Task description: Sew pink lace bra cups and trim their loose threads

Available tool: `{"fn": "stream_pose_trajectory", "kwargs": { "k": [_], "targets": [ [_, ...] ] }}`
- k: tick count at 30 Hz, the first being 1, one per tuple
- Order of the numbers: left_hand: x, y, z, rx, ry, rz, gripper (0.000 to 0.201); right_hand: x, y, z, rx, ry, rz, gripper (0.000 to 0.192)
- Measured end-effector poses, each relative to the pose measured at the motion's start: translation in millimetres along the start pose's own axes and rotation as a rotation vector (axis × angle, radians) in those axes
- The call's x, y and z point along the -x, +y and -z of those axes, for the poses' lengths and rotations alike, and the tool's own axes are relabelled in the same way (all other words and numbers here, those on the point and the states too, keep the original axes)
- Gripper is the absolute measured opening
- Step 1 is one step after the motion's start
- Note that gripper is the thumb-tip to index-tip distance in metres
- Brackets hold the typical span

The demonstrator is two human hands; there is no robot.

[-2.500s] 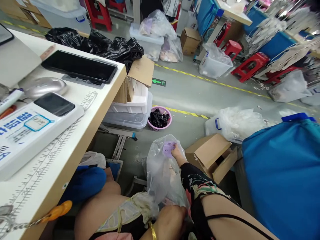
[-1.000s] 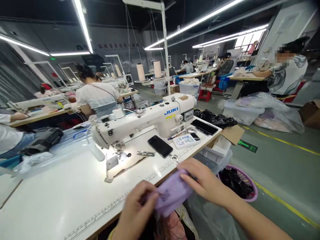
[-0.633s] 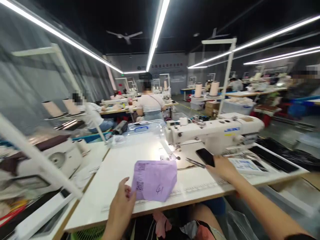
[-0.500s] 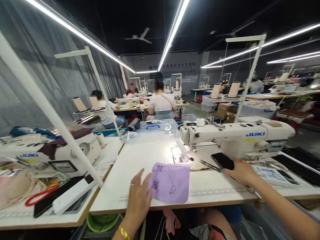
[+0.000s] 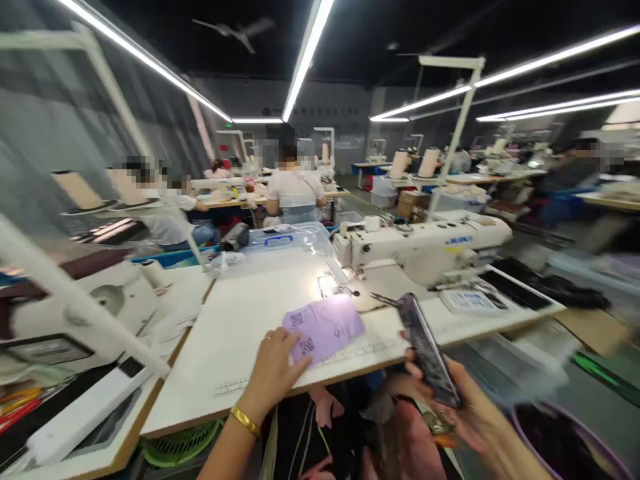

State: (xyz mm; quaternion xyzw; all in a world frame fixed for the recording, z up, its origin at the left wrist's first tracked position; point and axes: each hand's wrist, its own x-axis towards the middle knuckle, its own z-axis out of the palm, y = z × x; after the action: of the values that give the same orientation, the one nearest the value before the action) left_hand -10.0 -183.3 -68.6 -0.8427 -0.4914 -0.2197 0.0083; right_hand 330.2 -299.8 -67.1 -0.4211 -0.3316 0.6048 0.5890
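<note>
A purple paper sheet [image 5: 327, 327] with QR codes and a handwritten mark lies on the white sewing table [image 5: 250, 313]. My left hand [image 5: 277, 367] holds its left edge, fingers bent over the paper and thumb along the lower side. My right hand [image 5: 465, 400] grips a smartphone [image 5: 430, 353], raised and tilted just beyond the table's front edge. Dark scissors [image 5: 384, 299] lie behind the phone, partly hidden by it. To the right of the paper stands a white sewing machine [image 5: 425, 250], its lamp lighting the needle area.
A clear lidded box [image 5: 295, 241] sits at the table's far end. Another sewing machine [image 5: 95, 300] and a slanted white pole [image 5: 75, 293] stand left. A blue-and-white packet [image 5: 473, 301] lies right. Pink fabric [image 5: 410, 433] covers my lap. A purple-rimmed bin [image 5: 565, 413] is on the floor; people sit ahead.
My right hand has lifted the phone off the table and brought it toward me. My left hand has closed on the paper, which now lies at an angle. The view has turned right.
</note>
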Motion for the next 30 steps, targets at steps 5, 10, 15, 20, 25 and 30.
{"fn": "stream_pose_trajectory", "kwargs": {
  "k": [5,10,15,20,25,30],
  "targets": [
    [-10.9,-13.3,-20.4,-0.007,0.046,-0.062,0.046,-2.5,47.7,-50.5,-0.44,-0.158,-0.237,0.064],
    [-14.3,-15.3,-17.8,0.044,-0.029,-0.079,0.044,1.8,50.6,-72.6,-0.465,-0.369,-0.203,0.079],
    [-14.5,-15.0,-17.3,0.047,-0.027,-0.077,0.044,4.5,50.2,-72.5,-0.333,-0.334,-0.127,0.089],
    [-13.4,-13.7,-18.7,0.042,-0.019,-0.082,0.045,4.3,51.5,-70.0,-0.313,-0.296,-0.085,0.091],
    [-15.1,-11.0,-17.5,0.035,-0.037,-0.061,0.048,5.4,49.3,-68.4,-0.307,-0.275,-0.067,0.087],
    [-15.9,-10.9,-18.3,0.03,-0.044,-0.06,0.049,5.7,50.5,-64.9,-0.297,-0.239,-0.07,0.086]
  ]
}}
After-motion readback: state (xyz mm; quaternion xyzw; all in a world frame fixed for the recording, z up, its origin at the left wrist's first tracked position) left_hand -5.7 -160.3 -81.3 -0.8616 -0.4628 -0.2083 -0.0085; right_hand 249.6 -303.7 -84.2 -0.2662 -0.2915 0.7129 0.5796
